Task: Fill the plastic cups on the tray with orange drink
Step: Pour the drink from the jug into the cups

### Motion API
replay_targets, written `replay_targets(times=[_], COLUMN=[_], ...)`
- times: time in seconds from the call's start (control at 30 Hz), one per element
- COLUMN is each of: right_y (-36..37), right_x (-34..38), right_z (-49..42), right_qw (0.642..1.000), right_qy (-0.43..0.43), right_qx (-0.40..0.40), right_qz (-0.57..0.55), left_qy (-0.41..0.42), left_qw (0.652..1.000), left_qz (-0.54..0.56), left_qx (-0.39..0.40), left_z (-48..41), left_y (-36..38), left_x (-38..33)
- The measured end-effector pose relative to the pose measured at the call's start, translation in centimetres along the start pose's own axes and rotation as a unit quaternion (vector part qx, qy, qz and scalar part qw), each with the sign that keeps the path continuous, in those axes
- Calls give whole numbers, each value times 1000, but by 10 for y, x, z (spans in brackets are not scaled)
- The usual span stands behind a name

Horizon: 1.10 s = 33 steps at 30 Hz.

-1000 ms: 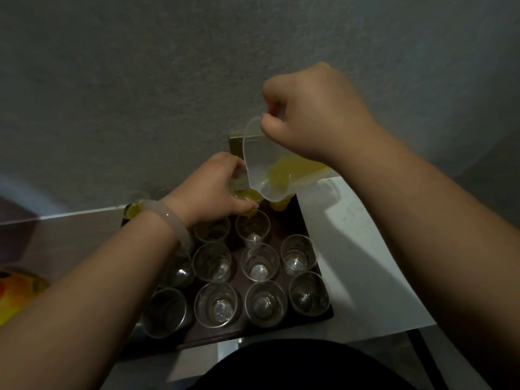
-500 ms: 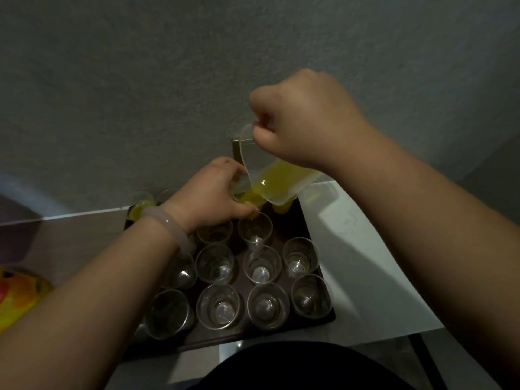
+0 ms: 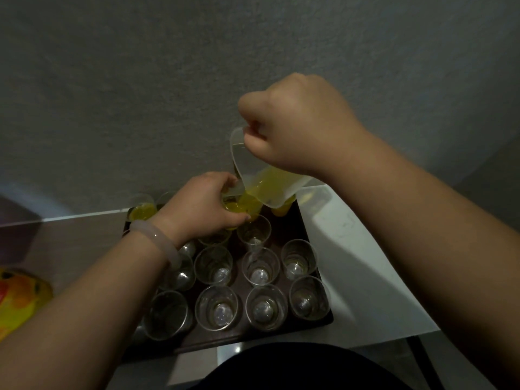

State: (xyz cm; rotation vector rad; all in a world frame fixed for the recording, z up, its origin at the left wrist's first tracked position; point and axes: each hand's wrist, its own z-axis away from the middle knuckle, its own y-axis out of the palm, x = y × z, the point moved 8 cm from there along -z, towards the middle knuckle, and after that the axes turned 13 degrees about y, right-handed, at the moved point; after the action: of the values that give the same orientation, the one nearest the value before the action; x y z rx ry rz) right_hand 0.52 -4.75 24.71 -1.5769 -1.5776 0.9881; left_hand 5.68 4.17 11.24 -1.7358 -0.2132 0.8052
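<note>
Our right hand [image 3: 298,128] grips the tilted jug [image 3: 244,161] — drink [image 3: 277,178] pouring into the cup [image 3: 242,206] our left hand [image 3: 199,206] holds, just above the tray [image 3: 225,340], we think; front cups [image 3: 216,311] empty.

cups [image 3: 216,311] on tray [image 3: 202,341], jug [image 3: 244,164] above (tilted)

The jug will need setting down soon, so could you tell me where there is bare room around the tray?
The white tabletop right of the tray is bare to its edge. A dimmer strip lies between the tray's left side and the colourful object. The tray itself is crowded with cups.
</note>
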Motion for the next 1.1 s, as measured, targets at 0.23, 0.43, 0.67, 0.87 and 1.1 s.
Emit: replay_targets(times=[0.23, 0.43, 0.67, 0.87, 1.1], right_y=[-1, -4, -8, -8, -12], right_x=[5, 2, -8, -22, -36], right_z=[3, 7, 11, 17, 22], right_qw=[997, 993, 992, 995, 992], right_qy=[-24, -48, -55, -42, -42], right_qx=[-62, -86, -95, -76, -99], right_qz=[-37, -58, -65, -55, -63], left_qy=[-9, -7, -2, 0, 4], left_qw=[1000, 1000, 1000, 1000, 1000], left_qz=[-1, 7, 6, 11, 9], left_qx=[-15, -16, -18, -17, -21], left_z=[1, -1, -9, -19, -27], left_y=[-6, -4, 0, 6, 9], left_x=[-6, -14, -23, -31, -43])
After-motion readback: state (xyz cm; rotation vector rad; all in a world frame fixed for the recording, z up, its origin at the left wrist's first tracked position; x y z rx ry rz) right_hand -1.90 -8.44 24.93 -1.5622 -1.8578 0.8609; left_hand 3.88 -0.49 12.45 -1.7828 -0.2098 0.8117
